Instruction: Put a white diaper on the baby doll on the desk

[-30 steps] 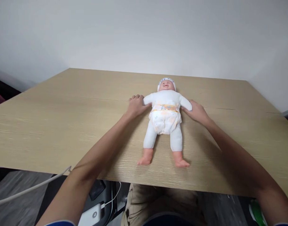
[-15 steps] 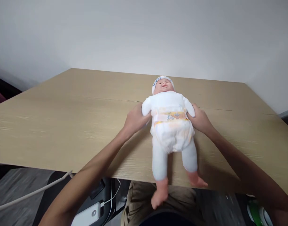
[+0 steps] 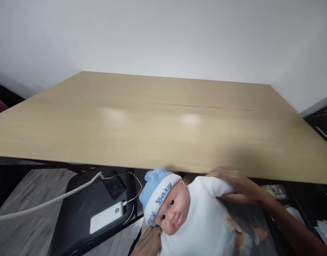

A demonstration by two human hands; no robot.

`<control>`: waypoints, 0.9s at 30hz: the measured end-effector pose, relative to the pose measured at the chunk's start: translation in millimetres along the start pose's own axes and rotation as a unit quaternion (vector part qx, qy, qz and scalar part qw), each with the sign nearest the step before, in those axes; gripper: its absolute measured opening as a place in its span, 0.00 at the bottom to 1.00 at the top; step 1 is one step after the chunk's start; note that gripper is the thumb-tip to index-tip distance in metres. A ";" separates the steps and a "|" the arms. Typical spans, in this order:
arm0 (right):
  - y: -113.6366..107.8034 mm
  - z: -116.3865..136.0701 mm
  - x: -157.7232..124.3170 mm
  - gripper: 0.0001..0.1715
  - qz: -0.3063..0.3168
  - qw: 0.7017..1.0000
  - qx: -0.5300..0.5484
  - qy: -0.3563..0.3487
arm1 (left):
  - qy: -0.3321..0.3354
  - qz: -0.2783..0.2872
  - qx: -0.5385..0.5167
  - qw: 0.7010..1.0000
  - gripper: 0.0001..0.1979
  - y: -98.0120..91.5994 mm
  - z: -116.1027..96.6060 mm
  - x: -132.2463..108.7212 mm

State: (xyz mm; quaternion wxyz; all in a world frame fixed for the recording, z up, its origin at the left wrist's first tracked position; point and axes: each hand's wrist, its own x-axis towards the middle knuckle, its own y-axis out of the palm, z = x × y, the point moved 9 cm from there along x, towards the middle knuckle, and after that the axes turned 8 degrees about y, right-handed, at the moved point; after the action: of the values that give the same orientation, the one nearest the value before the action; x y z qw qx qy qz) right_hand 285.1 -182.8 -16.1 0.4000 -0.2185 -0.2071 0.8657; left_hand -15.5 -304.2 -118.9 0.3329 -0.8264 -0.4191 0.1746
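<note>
A baby doll [image 3: 203, 217] in a white top lies tilted across my lap, in front of the table edge. Its head, at the left, wears a blue hat [image 3: 156, 188] with a white band lettered "Baby". The diaper [image 3: 238, 231] and legs trail to the lower right and are blurred. My right hand [image 3: 236, 186] is closed around the doll's upper arm and side. Below the head, my left hand [image 3: 148, 241] grips the doll near its shoulder, with its fingers partly hidden.
A wooden table [image 3: 126, 131] stands ahead against a pale wall. Below at left, a black chair seat [image 3: 78, 202] holds a white power bank [image 3: 106, 217] with a cable and a dark flat object [image 3: 115, 186]. A thick white cord [image 3: 59, 197] crosses there. Shelved items sit at the lower right.
The doll has come off the tabletop toward me and turned, so its head now points left. Both hands have moved down and back with it.
</note>
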 end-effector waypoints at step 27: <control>60.0 -96.2 -20.2 0.21 -0.214 0.963 0.106 0.124 | 0.200 0.038 -0.085 0.975 0.13 15.6 -100.1 124.0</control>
State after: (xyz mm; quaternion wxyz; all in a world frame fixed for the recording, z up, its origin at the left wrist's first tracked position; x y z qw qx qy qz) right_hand 313.1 -216.6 -122.6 0.6196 -0.2312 -0.1048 0.7427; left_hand 123.2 -251.0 -59.2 0.3316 -0.8852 -0.3257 -0.0182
